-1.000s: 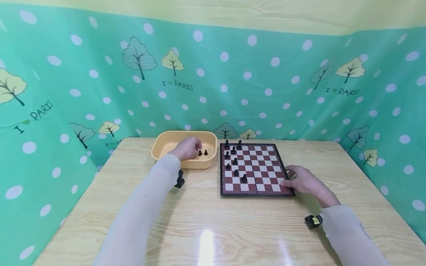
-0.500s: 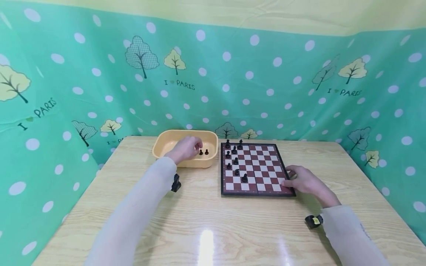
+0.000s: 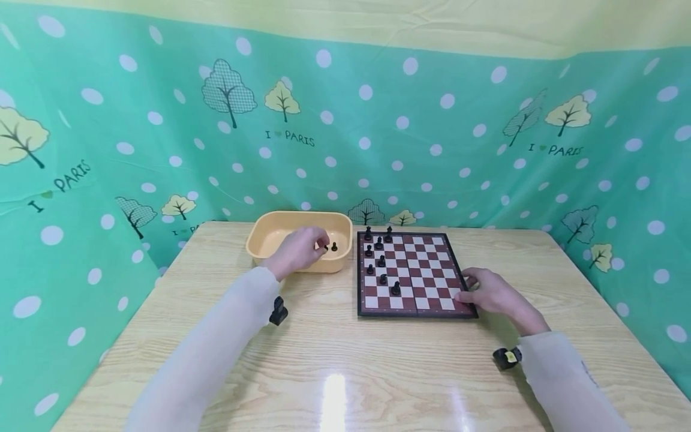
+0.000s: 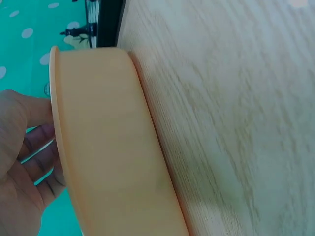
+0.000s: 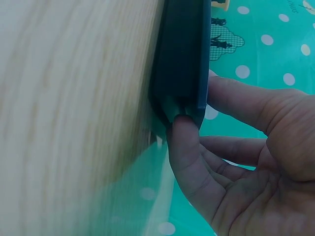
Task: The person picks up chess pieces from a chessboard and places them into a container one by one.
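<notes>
My left hand [image 3: 299, 249] reaches over the near rim of a yellow plastic bin [image 3: 261, 234], with its fingers bent down inside. Its fingertips are at a small black chess piece [image 3: 326, 248], mostly covered by them; I cannot tell whether they pinch it. Beside it in the bin stands another black chess piece [image 3: 335, 246]. In the left wrist view the bin's wall [image 4: 108, 137] hides the fingertips. My right hand [image 3: 488, 292] grips the near right corner of a magnetic chessboard [image 3: 432, 264], thumb on top. The right wrist view shows fingers [image 5: 189, 162] against the board's dark side [image 5: 179, 54].
Several black chess pieces stand on the left half of the board, among them a pawn [image 3: 370, 270] and a larger piece [image 3: 396, 288]. The bin sits just left of the board on a wooden table [image 3: 345, 360]. A green dotted cloth [image 3: 378, 120] hangs behind.
My left hand has come slightly nearer and lower in the bin, and its fingertips now cover most of one black chess piece. The right hand stays on the board's corner.
</notes>
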`<state>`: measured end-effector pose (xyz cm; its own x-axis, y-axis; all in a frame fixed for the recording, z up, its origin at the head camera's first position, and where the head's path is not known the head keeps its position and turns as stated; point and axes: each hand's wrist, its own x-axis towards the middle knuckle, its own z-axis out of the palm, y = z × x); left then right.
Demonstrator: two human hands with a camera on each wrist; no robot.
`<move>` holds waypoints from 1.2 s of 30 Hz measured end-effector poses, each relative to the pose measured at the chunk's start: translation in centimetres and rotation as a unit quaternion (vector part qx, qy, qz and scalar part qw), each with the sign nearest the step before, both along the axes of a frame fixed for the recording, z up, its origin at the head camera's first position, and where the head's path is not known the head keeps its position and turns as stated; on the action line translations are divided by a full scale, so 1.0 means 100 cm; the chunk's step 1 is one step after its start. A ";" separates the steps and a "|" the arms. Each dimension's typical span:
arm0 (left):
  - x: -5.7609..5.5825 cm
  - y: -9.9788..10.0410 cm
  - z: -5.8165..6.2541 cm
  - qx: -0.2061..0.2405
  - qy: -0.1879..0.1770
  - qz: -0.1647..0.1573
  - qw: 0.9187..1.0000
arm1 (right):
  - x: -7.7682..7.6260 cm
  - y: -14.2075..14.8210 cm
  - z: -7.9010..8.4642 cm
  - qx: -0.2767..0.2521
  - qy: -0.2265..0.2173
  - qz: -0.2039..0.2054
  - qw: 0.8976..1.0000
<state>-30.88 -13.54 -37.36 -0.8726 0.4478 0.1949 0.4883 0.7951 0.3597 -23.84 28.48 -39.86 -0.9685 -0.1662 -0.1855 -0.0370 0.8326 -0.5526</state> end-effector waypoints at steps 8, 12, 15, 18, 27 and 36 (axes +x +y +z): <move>0.012 0.005 0.005 0.006 0.011 0.003 1.000 | 0.000 -0.001 0.001 0.000 -0.004 -0.006 1.000; 0.017 0.007 0.008 0.011 0.014 -0.004 1.000 | 0.001 0.000 0.002 0.000 -0.001 -0.004 1.000; 0.020 0.009 0.009 0.010 0.020 -0.012 1.000 | 0.001 0.000 0.002 -0.001 -0.003 -0.005 1.000; 0.023 0.011 0.009 0.006 0.030 -0.019 0.999 | 0.002 -0.001 0.002 0.000 -0.002 -0.005 1.000; 0.031 0.021 0.010 0.006 0.065 -0.047 0.997 | 0.003 0.000 0.004 -0.010 0.002 0.005 1.000; 0.043 0.038 0.009 0.011 0.074 -0.074 0.994 | 0.002 0.002 0.001 -0.034 -0.007 0.005 0.999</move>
<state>-26.61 -9.69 -36.47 -0.7583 0.5637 0.3273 0.6485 0.7033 0.2911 -23.65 28.72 -39.74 -0.9639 -0.1889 -0.1877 -0.0371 0.7932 -0.6078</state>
